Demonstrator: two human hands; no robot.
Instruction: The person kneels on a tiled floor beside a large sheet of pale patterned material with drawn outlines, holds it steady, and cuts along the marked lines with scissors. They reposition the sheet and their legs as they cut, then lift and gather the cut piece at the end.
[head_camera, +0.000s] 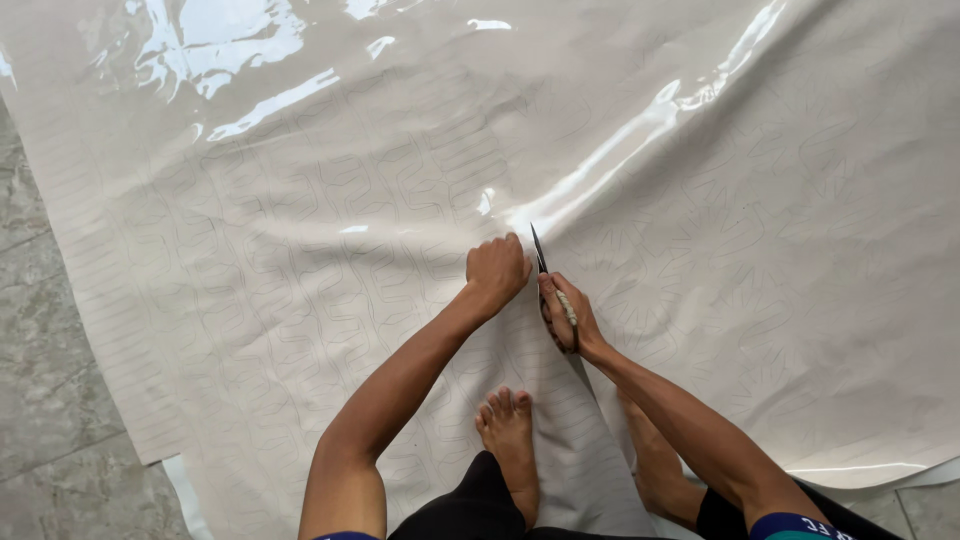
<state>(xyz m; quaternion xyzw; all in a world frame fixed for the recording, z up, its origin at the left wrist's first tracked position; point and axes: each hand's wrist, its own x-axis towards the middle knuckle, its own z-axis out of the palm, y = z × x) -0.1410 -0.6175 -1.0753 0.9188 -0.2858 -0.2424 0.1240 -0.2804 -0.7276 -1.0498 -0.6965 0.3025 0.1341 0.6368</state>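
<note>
right hand (566, 318) closed round the handle of scissors (545, 270), blade poking far-ward; left hand (495, 270) fisted just left of it, bunching the glossy white sheet (300, 230), which sprawls all round over grey floor (40, 400)

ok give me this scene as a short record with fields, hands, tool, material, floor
left hand: closed in a grip on the white sheet beside the cut line
right hand: closed on the scissors' handles
scissors: dark blades pointing away from the person, at the end of the cut
white sheet: large, glossy, faint outlined shapes drawn in rows, spread over the floor
bare foot: resting on the sheet, between the arms
floor: grey stone tiles, visible at left
</note>
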